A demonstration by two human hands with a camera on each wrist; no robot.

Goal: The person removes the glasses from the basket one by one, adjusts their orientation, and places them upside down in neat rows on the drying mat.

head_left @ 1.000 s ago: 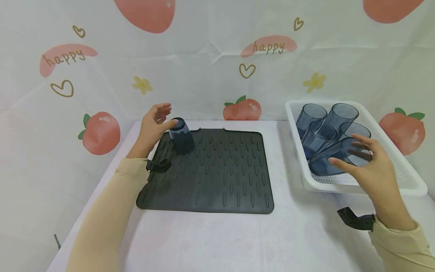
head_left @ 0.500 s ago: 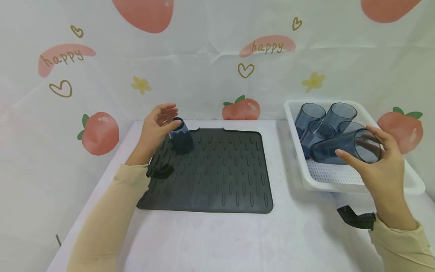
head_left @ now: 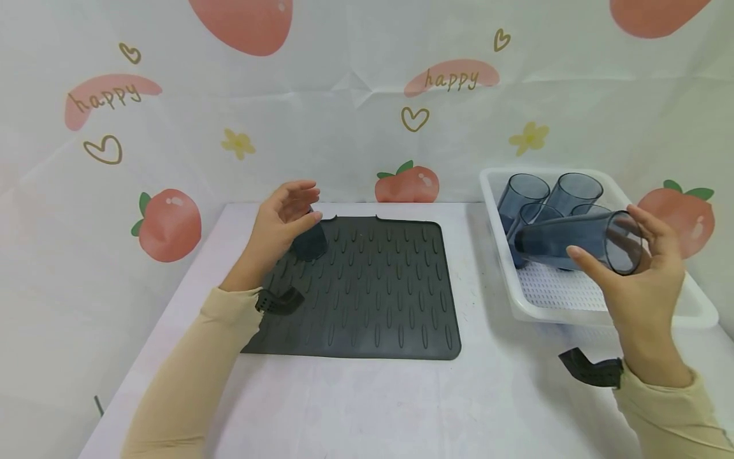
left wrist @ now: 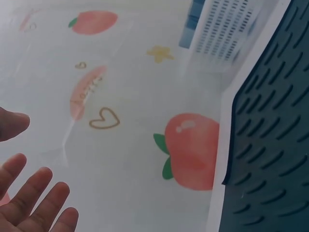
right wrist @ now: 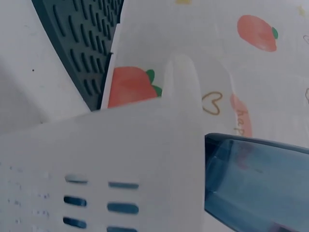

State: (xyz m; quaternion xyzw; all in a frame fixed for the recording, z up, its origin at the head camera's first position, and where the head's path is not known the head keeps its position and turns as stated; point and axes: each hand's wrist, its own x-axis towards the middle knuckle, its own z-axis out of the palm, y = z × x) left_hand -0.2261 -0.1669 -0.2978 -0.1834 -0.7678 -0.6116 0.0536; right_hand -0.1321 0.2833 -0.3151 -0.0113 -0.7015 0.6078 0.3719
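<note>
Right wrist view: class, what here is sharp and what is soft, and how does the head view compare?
Right wrist view: the white basket wall looms close and soft, the blue cup hazy. Head view: evenly lit, with faint shadows; the right hand and its cup are sharp.

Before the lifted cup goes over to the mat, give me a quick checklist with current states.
1. Right hand grips the lifted cup: ok, fingers and thumb wrap it near the mouth.
2. Lifted cup above the white basket rim: ok, held on its side.
3. Left hand free of the cup on the mat: ok, fingers straight, not gripping, beside it.
4. Cup on the mat stands mouth down: cannot tell, the hand hides much of it.
5. Bare space on the dark mat: ok.
6. Cups left in the basket: ok, several.
</note>
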